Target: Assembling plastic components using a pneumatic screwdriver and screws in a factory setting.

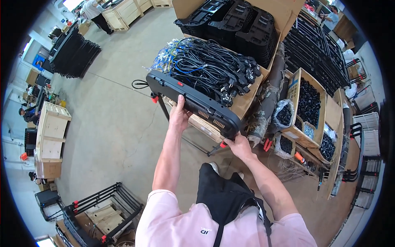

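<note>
The left hand (179, 116) and the right hand (241, 147) are both clamping their grip on the long black casing (201, 108), already in hand at frame centre, while the cables (201, 68) are lying loose and untouched in the upper centre.

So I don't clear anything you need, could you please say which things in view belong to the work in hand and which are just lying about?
Belongs, it seems:
black casing, held by left hand and right hand
perhaps the cable pile behind it

Apparently just lying about:
stacked black panels
small black parts, right
wooden crate, left
</note>
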